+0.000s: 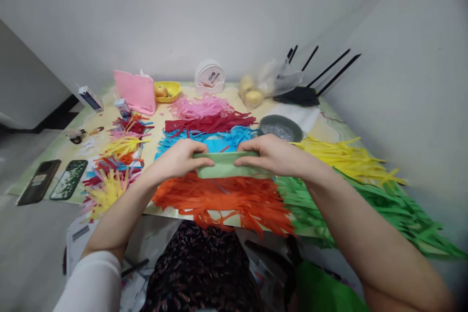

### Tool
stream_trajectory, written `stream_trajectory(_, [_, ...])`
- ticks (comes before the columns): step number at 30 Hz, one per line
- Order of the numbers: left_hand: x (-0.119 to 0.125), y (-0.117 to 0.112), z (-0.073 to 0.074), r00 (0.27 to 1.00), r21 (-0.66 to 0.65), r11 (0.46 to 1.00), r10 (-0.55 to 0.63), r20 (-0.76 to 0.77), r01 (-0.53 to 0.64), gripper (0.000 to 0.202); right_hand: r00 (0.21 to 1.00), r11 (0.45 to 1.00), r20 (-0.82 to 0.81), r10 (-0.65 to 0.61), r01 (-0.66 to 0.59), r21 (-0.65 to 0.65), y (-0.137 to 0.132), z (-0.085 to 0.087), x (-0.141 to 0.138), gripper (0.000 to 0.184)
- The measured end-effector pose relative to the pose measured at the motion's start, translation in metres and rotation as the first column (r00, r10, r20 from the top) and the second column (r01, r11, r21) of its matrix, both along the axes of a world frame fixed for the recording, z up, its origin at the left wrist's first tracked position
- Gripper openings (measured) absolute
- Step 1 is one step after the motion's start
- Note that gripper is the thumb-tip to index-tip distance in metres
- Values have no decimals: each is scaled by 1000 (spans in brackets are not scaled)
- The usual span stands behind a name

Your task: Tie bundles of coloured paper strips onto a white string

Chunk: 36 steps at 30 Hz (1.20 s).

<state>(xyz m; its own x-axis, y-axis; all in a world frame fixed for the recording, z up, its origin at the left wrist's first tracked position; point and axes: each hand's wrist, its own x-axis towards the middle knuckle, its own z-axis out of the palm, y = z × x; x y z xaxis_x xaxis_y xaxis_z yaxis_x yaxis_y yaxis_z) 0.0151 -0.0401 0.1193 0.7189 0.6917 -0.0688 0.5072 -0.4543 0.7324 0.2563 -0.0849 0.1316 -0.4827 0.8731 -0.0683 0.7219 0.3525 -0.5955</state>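
Both of my hands hold a long pale green rectangular piece, like a folded strip or shallow tray (226, 165), above the middle of the table. My left hand (188, 157) pinches its left end, with the thumb along the near side. At the right end, my right hand (265, 153) grips it the same way. Which kind of thing it is, I cannot make out. Just beyond lies a pile of blue fringed strips (219, 142), partly hidden by my hands. On the near side, orange fringed strips (223, 197) spread to the table's front edge.
Red strips (208, 123) and pink strips (201, 106) lie farther back. Yellow strips (340, 158) and green strips (383, 209) cover the right. A grey bowl (281, 126) stands behind my right hand. Multicoloured bundles (120, 156) and two phones (68, 179) lie left.
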Motion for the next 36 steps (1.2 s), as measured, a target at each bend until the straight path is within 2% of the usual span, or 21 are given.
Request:
stream_trajectory(5, [-5,2,-4,1000,13,1000,5,28,-6,32,998,997,-49,-49,46,-57,-3,-1,-2,28])
stream_trajectory(9, [-10,1,-10,997,-32,999,-16,80,18,32,991,995,-91,-102,102,-12,-7,-8,-3,26])
stream_trajectory(11, [-12,-1,-13,993,-42,999,-4,118,9,28,977,989,-154,-145,150,16,-11,-14,-4,27])
stream_trajectory(13, [-13,-3,-16,984,-56,998,29,178,-19,22,950,981,-248,-189,192,-15,-15,-20,-5,27])
stream_trajectory(16, [-14,-5,-21,953,-65,992,119,278,-105,17,859,957,-425,-286,237,-165,-23,-31,-7,27])
stream_trajectory(18, [-14,-7,-26,929,-78,985,172,328,-155,18,766,942,-548,-337,265,-208,-27,-39,-8,26])
stream_trajectory(21, [-15,-10,-35,888,-164,970,234,395,-182,22,645,932,-679,-351,311,-186,-32,-52,-11,23])
stream_trajectory(26, [-20,-13,-50,822,-289,950,257,508,-118,23,543,936,-778,-316,311,-164,-36,-65,-14,10])
stream_trajectory(28, [-23,-12,-54,802,-299,950,246,544,-89,25,541,943,-795,-276,311,-115,-36,-67,-15,11])
stream_trajectory(32, [-24,-11,-52,785,-299,951,246,568,-81,22,615,951,-761,-207,309,-10,-34,-68,-12,16])
stream_trajectory(36, [-21,-14,-44,841,-141,987,144,522,-81,15,659,952,-729,-185,305,34,-31,-69,-9,19])
